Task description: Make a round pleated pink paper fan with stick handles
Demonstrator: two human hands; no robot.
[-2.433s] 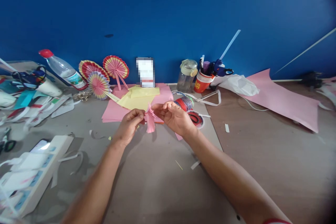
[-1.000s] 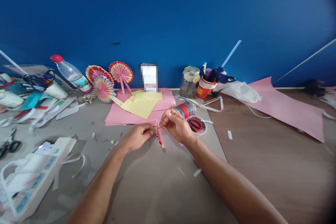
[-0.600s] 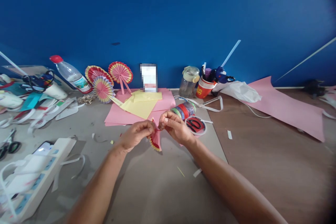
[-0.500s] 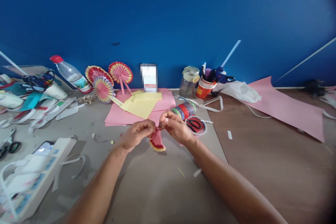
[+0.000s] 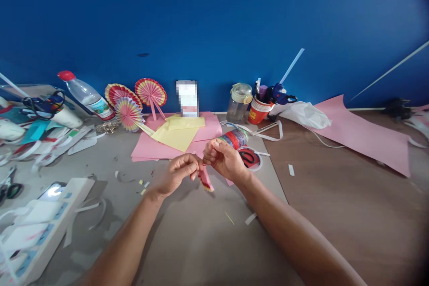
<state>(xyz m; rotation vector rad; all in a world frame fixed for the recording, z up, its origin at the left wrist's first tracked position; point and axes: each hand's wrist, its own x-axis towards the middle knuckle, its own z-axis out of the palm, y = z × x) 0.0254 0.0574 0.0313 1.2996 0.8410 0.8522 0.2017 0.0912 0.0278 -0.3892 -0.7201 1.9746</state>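
Note:
A small pleated paper fan (image 5: 206,179), pink with a red and yellow edge, hangs folded narrow between my two hands. My left hand (image 5: 179,173) is closed in a pinch at its upper end. Right beside it, my right hand (image 5: 223,158) is curled shut, its fingertips meeting the left ones; what they grip is hidden. Just behind the right hand lie a roll of multicoloured yarn (image 5: 236,138) and a round red case (image 5: 250,158) with black loops on it. Pink paper sheets (image 5: 144,148) and yellow paper (image 5: 177,136) lie beyond the hands.
Finished paper fans (image 5: 150,91) lean on the blue wall near a red-capped bottle (image 5: 89,96), with a phone (image 5: 187,98) beside them. A clear jar (image 5: 238,105) and a red cup (image 5: 259,111) of tools stand right. A power strip (image 5: 50,228) and scissors (image 5: 11,187) lie left.
The pleated fan has closed from a spread wedge to a narrow strip. My right hand has curled tighter. The view has shifted slightly.

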